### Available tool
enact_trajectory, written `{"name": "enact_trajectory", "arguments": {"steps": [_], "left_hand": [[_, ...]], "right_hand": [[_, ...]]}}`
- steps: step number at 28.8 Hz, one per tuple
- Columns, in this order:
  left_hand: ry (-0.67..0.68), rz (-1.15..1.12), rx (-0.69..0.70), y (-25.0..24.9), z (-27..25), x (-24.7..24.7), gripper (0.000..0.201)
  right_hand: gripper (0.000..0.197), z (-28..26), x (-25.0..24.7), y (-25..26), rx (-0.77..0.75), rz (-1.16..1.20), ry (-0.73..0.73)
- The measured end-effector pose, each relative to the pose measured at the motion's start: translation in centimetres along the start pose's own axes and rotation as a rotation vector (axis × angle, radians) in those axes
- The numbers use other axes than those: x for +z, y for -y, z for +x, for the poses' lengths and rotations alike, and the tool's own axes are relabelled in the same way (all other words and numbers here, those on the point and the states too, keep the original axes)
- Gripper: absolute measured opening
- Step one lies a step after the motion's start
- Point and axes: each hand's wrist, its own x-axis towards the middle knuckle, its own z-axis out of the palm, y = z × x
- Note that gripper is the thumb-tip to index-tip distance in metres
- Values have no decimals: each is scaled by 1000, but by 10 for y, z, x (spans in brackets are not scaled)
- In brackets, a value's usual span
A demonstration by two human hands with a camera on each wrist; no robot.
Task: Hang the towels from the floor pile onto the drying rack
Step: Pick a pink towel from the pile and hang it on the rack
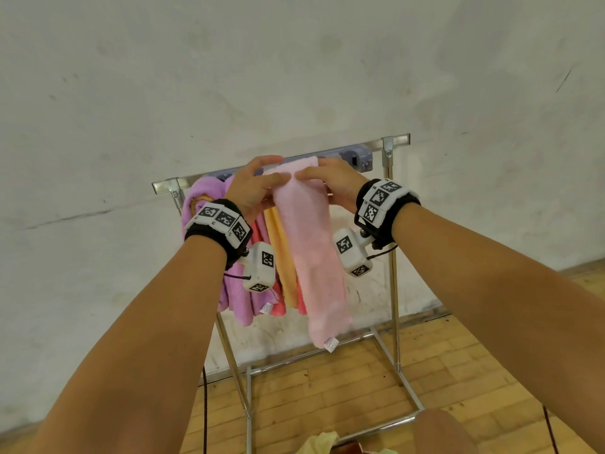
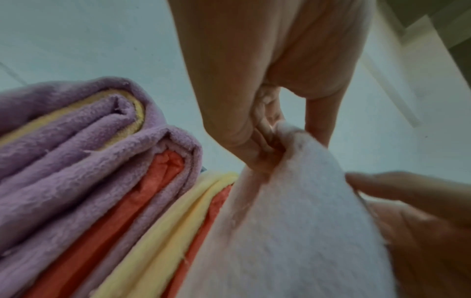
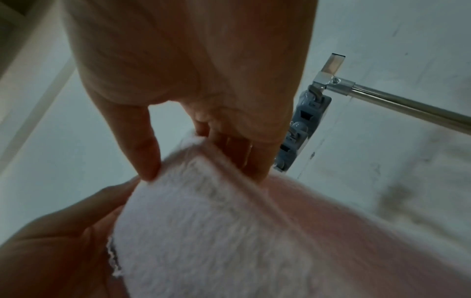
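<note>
A pale pink towel [image 1: 311, 250] hangs folded over the top bar of the metal drying rack [image 1: 389, 224], right of the middle. My left hand [image 1: 278, 168] and right hand [image 1: 314, 170] both pinch its top fold at the bar, thumbs in front and fingers behind. In the left wrist view my left hand [image 2: 265, 141] nips the pink towel [image 2: 293, 221]. In the right wrist view my right hand [image 3: 201, 161] grips the towel [image 3: 216, 231] between thumb and fingers. At the bottom edge a yellow-green towel [image 1: 322, 442] lies on the floor.
Purple [image 1: 235, 290], coral [image 1: 275, 299] and orange [image 1: 288, 257] towels hang left of the pink one. A blue clip strip [image 3: 305, 125] runs under the bar's bare right end. White wall behind, wooden floor [image 1: 458, 371] below, a dark cable [image 1: 204, 414], my knee [image 1: 435, 430].
</note>
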Motion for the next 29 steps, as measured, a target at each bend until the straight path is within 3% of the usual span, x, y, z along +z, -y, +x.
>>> {"name": "enact_trajectory", "arguments": {"steps": [2,6,9,13,17,22,25,29], "left_hand": [[-44,-40,33,-3,2,-2,29],[-34,-52,-25,-2,2,-6,18],[62,-43,-60,5,1,-9,30],[51,140,-23,10,2,-13,48],[-16,159,21,11,6,-13,33],[-90,183,80,8,13,-14,35],[-130,219,92,8,16,-16,31],[-90,229,115,5,13,-12,25]], "right_hand": [[40,-1,1,0,52,-40,49],[39,-2,0,7,-10,-15,30],[37,-4,1,12,-54,77,0],[37,-6,6,13,-59,78,10],[34,-5,6,13,-46,38,-31],[34,-8,3,10,58,-3,53],[30,-5,1,10,9,-6,54],[41,-2,0,12,-31,69,18]]}}
